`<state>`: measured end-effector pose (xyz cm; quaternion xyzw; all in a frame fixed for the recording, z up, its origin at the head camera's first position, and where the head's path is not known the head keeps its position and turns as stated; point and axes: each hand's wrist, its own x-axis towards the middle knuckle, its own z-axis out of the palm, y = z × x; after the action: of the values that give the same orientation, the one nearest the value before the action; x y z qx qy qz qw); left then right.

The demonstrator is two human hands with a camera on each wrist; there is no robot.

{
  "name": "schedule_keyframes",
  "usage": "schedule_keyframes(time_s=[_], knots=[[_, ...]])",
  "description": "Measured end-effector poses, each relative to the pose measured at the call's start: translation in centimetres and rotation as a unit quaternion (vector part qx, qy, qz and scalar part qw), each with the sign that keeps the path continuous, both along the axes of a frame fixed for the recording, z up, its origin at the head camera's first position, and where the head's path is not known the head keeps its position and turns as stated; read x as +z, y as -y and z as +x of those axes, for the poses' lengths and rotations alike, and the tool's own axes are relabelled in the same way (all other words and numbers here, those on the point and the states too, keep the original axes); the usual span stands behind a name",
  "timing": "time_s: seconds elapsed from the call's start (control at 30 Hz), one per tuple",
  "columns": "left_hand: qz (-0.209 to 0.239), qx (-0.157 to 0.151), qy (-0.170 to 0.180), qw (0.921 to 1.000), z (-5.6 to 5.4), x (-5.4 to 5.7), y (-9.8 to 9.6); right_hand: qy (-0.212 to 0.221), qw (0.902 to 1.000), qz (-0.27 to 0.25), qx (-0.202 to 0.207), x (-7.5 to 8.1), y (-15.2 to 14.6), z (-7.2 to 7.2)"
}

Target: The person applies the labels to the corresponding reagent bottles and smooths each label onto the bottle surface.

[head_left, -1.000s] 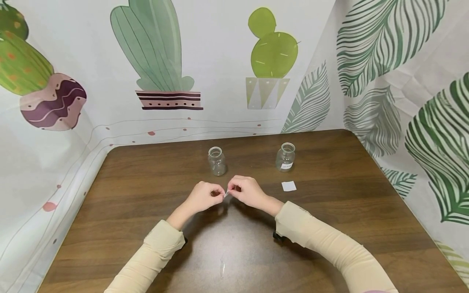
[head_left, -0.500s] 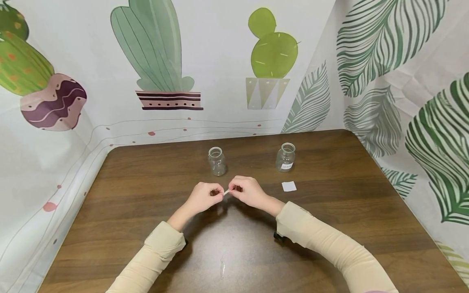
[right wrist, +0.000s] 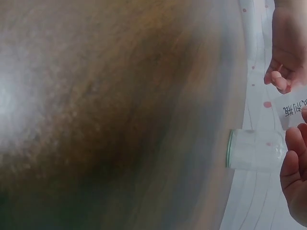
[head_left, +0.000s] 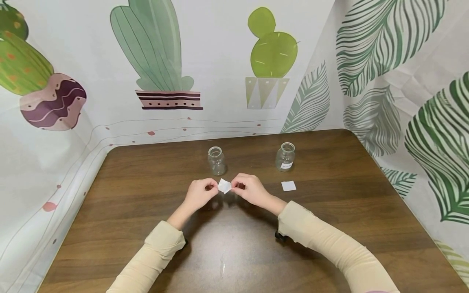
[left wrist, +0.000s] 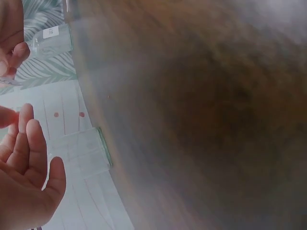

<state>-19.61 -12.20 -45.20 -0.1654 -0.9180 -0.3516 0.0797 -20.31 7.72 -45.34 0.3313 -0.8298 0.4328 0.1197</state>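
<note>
A small white label [head_left: 224, 186] is held up between the two hands over the table, its broad face showing in the head view. Dark printed characters show on the label [right wrist: 289, 109] in the right wrist view. My left hand [head_left: 199, 193] pinches its left edge between thumb and forefinger. At the opposite edge, my right hand [head_left: 252, 189] pinches a corner; its other fingers are loosely bent. Just behind the hands stands an upright, lidless clear glass jar [head_left: 217, 162] with no label seen on it.
A second open glass jar [head_left: 285, 156] stands at the back right, with a white label [head_left: 286, 166] low on its side. In front of it a white square of paper [head_left: 288, 186] lies on the brown wooden table [head_left: 139, 179]. A printed cloth [head_left: 220, 61] hangs behind.
The label has turned from edge-on to broad face in the head view. Both hands have moved slightly away from me and a little apart. The jars and paper square have stayed put.
</note>
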Motion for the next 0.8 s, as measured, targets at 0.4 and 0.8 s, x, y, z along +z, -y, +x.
schedule_keyframes(time_s=[0.4,0.8], knots=[[-0.008,0.122,0.034,0.9920,-0.4,0.2,0.2,0.037,0.9984,-0.023,-0.037,0.3,-1.2,-0.5],[-0.102,0.172,0.167,0.9654,-0.9,-0.3,-0.1,0.049,0.9977,-0.046,-0.015,-0.3,-2.2,-0.4]])
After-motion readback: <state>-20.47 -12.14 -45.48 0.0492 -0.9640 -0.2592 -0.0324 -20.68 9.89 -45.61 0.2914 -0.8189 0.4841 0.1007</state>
